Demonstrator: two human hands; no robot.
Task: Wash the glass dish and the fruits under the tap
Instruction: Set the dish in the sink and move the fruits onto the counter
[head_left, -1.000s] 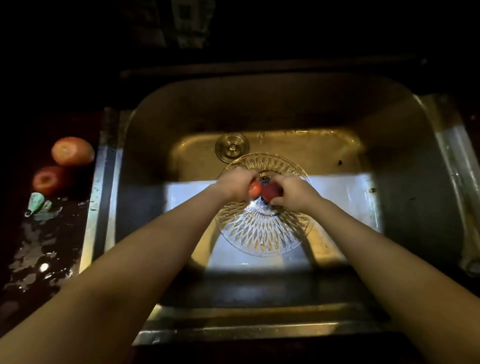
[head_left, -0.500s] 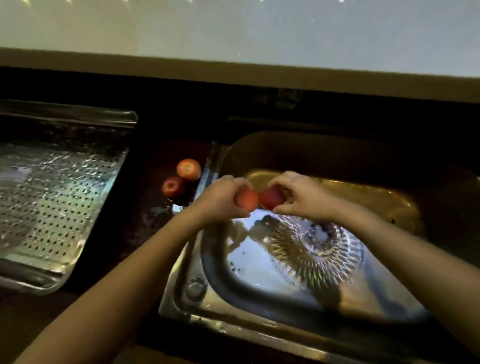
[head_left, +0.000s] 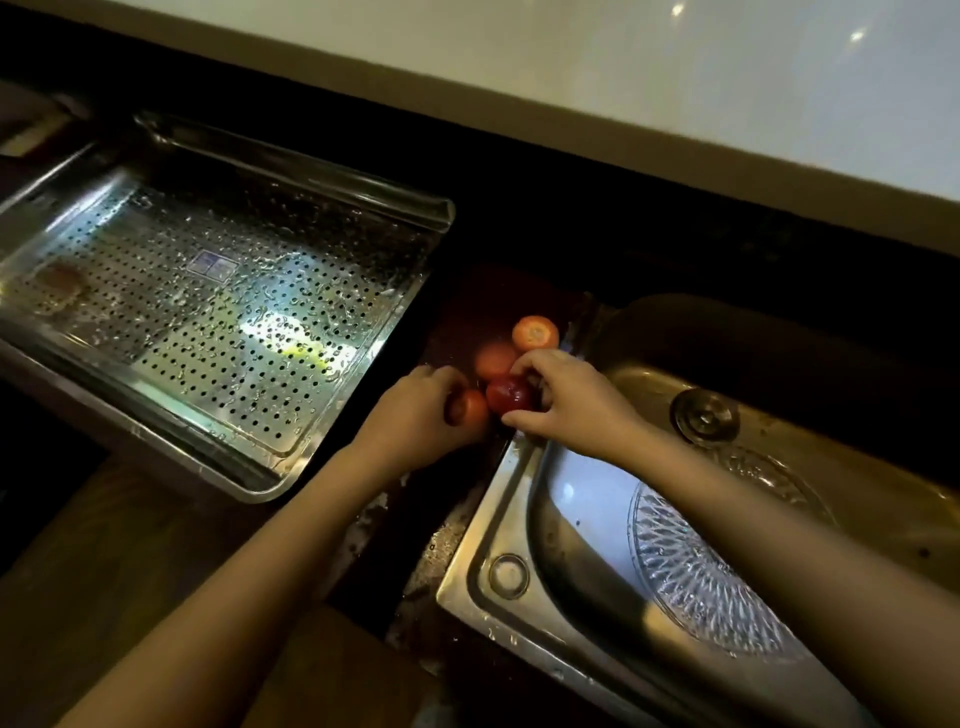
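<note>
Left hand (head_left: 415, 410) and right hand (head_left: 566, 397) each grip a fruit beside the sink (head_left: 483, 525); glass dish (head_left: 696, 577) inside.

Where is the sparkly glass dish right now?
The glass dish lies down in the sink, low on the right of the head view, partly under the right forearm, near the drain.

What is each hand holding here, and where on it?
The left hand cups an orange-red fruit around its side. The right hand pinches a darker red fruit with fingertips over its top and thumb beneath.
</note>
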